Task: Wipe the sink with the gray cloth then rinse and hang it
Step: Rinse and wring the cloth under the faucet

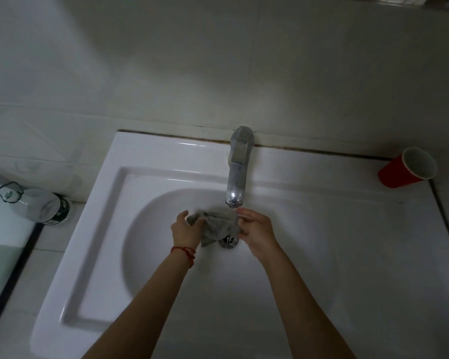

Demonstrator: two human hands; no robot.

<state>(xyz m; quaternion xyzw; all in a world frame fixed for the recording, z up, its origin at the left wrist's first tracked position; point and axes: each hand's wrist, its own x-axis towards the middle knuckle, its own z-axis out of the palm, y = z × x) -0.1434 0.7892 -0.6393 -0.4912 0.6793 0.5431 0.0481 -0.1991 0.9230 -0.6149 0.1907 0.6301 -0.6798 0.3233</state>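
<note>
Both forearms come in from the bottom edge, elbows cut off, so that's all you get of the person. Far left, a clear plastic bottle [40,207] lies on its side by the sink [94,229], label too dim to read. Left hand [186,230], red string bracelet [184,252] on the wrist, is curled shut on the left end of the gray cloth [215,225]. Cloth's bunched up, long axis running roughly left to right over the basin, one corner drooping down over the drain [228,240], which is half hidden. It sits right under the chrome faucet [237,167] spout; can't tell if water's running. Right hand [255,229] pinches the cloth's other end, fingers closed. Red cup [406,171] tipped at far right
</note>
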